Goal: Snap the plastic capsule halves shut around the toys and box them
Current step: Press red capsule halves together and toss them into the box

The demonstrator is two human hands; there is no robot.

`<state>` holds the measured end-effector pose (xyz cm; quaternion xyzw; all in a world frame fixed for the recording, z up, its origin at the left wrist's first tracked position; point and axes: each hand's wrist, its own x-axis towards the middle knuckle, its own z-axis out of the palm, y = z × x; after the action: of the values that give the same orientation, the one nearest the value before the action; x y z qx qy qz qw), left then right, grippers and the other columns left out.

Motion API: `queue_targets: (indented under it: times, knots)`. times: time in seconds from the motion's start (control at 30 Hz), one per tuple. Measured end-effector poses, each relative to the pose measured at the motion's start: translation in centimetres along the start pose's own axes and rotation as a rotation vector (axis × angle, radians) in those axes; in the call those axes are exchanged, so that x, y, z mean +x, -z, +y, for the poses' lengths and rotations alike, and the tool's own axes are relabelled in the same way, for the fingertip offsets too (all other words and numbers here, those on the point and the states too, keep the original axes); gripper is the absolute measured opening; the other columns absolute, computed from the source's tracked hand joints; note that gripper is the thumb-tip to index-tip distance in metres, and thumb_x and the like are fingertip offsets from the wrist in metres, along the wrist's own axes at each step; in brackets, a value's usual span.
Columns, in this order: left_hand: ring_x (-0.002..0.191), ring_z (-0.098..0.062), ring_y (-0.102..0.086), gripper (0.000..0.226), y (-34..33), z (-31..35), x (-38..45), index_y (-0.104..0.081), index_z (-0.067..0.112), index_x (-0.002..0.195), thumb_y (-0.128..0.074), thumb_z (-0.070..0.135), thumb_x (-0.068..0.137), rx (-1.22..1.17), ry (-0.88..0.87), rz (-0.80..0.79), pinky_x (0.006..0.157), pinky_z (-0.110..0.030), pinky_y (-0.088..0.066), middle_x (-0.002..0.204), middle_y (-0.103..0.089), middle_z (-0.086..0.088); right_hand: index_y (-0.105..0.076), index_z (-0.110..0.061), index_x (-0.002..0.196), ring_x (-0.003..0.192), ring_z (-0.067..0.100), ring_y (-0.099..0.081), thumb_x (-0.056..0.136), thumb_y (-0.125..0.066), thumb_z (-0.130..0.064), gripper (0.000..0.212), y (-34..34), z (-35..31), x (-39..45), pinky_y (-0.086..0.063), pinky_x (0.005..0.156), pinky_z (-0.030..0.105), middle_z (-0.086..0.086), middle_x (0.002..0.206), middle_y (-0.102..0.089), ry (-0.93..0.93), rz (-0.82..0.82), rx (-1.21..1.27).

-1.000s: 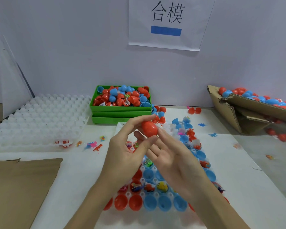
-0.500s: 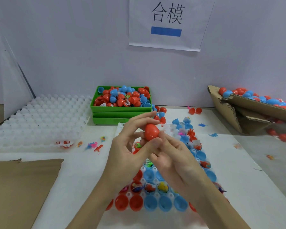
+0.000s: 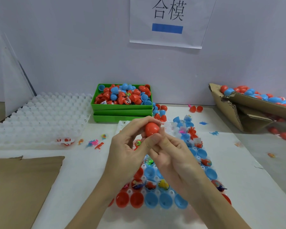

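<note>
A red capsule sits between both my hands, above the middle of the table. My left hand curls its fingers over the top of it and its thumb presses from below. My right hand grips it from underneath on the right. Below them lies a white holder tray with several red and blue capsule halves, some with small toys inside. The cardboard box at the right holds several closed red and blue capsules.
Stacked green bins of loose capsule halves stand at the back centre. An empty white holder tray lies at the left. Flat cardboard covers the near left. Loose toys and capsule halves are scattered on the white sheet.
My hands have closed tighter round the red capsule and drawn together; my left fingers now wrap over its top. The capsule has barely shifted.
</note>
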<state>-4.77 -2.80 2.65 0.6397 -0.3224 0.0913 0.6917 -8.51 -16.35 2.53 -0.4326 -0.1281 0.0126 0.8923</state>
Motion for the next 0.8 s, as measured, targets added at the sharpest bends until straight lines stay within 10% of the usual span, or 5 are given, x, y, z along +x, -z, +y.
queue_targets:
  times: [0.2, 0.33, 0.5, 0.8]
  knots:
    - [0.137, -0.018, -0.056, 0.035, 0.2, -0.3, 0.3, -0.065, 0.022, 0.137, -0.052, 0.026, 0.105, 0.008, 0.064, -0.059, 0.101, -0.026, -0.053, 0.142, -0.063, 0.005, -0.067, -0.022, 0.135, 0.104, 0.015, -0.070, 0.099, -0.065, -0.029, 0.036, 1.1, 0.2, 0.1, -0.058, 0.086, 0.023, -0.005, 0.113, -0.071, 0.416, 0.240, -0.963]
    - [0.108, -0.020, -0.073, 0.022, 0.1, -0.5, 0.4, -0.074, 0.021, 0.121, -0.066, 0.022, 0.101, -0.060, 0.154, 0.047, 0.089, -0.025, -0.058, 0.116, -0.075, -0.002, -0.060, -0.013, 0.143, 0.091, 0.005, -0.054, 0.096, -0.069, -0.031, 0.051, 1.9, 0.7, 0.3, -0.046, 0.084, 0.012, -0.003, 0.107, -0.053, 0.667, 0.295, -1.499]
    - [0.108, -0.030, -0.074, 0.024, 0.5, -0.9, 0.5, -0.076, 0.015, 0.115, -0.067, 0.026, 0.096, -0.344, 0.419, 0.102, 0.086, -0.027, -0.060, 0.111, -0.076, -0.013, -0.057, -0.015, 0.146, 0.111, 0.006, -0.055, 0.093, -0.071, -0.038, 0.059, 1.9, 0.8, 0.3, -0.048, 0.094, 0.013, -0.001, 0.125, -0.055, 0.661, 0.286, -1.504]
    - [0.102, -0.025, -0.076, 0.025, 0.5, -1.1, 0.7, -0.077, 0.009, 0.109, -0.074, 0.027, 0.091, -0.421, 0.398, 0.071, 0.086, -0.025, -0.059, 0.107, -0.076, -0.016, -0.055, -0.009, 0.146, 0.115, 0.003, -0.062, 0.099, -0.066, -0.021, 0.050, 1.6, 0.9, 0.1, -0.043, 0.103, 0.008, -0.001, 0.130, -0.068, 0.648, 0.209, -1.472]
